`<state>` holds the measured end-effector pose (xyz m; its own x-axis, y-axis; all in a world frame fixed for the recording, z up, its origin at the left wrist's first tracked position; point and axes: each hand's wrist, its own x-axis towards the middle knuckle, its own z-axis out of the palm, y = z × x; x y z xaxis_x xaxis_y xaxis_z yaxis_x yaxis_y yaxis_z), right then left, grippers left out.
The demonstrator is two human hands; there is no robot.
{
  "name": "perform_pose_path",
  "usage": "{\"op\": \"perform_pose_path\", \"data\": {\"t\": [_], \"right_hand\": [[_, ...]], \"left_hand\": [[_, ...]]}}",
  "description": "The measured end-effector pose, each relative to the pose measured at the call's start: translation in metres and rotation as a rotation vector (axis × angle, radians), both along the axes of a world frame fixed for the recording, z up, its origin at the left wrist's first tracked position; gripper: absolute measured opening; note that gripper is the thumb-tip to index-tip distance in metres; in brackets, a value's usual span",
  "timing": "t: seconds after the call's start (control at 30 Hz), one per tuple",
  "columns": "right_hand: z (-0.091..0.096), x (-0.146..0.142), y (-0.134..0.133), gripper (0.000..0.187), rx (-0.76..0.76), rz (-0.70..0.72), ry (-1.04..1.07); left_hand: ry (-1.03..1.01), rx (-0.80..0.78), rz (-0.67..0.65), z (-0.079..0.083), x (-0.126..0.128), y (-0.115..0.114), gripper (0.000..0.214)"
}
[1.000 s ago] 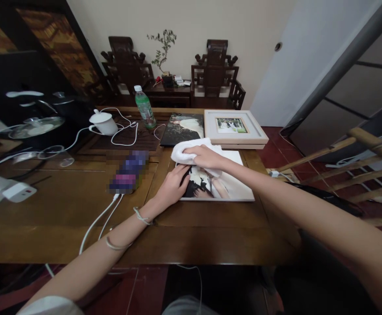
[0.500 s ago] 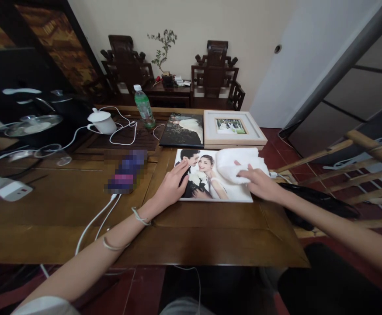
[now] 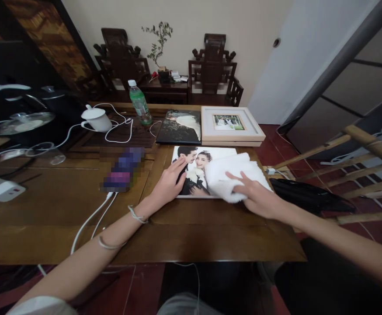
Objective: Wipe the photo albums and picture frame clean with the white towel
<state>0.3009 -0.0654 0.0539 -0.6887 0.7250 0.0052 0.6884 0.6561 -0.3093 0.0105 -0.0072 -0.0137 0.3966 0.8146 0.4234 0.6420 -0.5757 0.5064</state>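
A large photo print [image 3: 194, 173] of two people lies flat on the wooden table [image 3: 79, 205]. My left hand [image 3: 168, 183] rests flat on its left edge, fingers stretched out. My right hand [image 3: 255, 197] presses a white folded cloth [image 3: 230, 175] onto the print's lower right part, fingers spread over the cloth and curled at its near edge.
Behind the print lie a dark photo panel [image 3: 180, 127] and a framed picture [image 3: 230, 125]. A green bottle [image 3: 139, 103], a white teapot [image 3: 95, 118], white cables [image 3: 92, 218] and a blurred object [image 3: 122, 169] sit to the left. A wooden rack [image 3: 358, 170] stands at the right.
My right hand has swept the cloth from the print's upper left across to its right side, then down to the lower right corner. The left hand has stayed in place.
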Motion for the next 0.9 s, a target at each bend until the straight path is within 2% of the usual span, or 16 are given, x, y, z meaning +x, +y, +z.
{"op": "perform_pose_path", "data": {"t": [0.23, 0.33, 0.4, 0.53, 0.7, 0.8, 0.9], "right_hand": [[0.002, 0.002, 0.089, 0.054, 0.096, -0.001, 0.029], [0.001, 0.001, 0.107, 0.054, 0.113, -0.004, 0.052], [-0.001, 0.000, 0.108, 0.056, 0.115, -0.008, 0.047], [-0.006, -0.004, 0.081, 0.062, 0.103, -0.022, 0.007], [-0.010, -0.005, 0.010, 0.055, 0.078, -0.052, 0.008], [-0.011, -0.008, -0.033, 0.057, 0.066, -0.011, -0.005], [-0.010, -0.012, -0.058, 0.059, 0.029, 0.041, -0.015]], "left_hand": [[0.018, -0.004, -0.007, 0.000, -0.001, 0.001, 0.043], [0.034, -0.016, -0.004, 0.002, -0.001, 0.001, 0.044], [0.038, -0.018, -0.003, 0.002, -0.001, 0.001, 0.043], [0.027, -0.004, -0.007, 0.001, -0.001, 0.001, 0.043], [0.008, 0.001, -0.004, -0.001, -0.001, 0.001, 0.043], [0.012, 0.001, -0.002, -0.002, -0.001, 0.001, 0.044], [0.013, 0.002, 0.000, -0.004, 0.000, 0.001, 0.045]]}}
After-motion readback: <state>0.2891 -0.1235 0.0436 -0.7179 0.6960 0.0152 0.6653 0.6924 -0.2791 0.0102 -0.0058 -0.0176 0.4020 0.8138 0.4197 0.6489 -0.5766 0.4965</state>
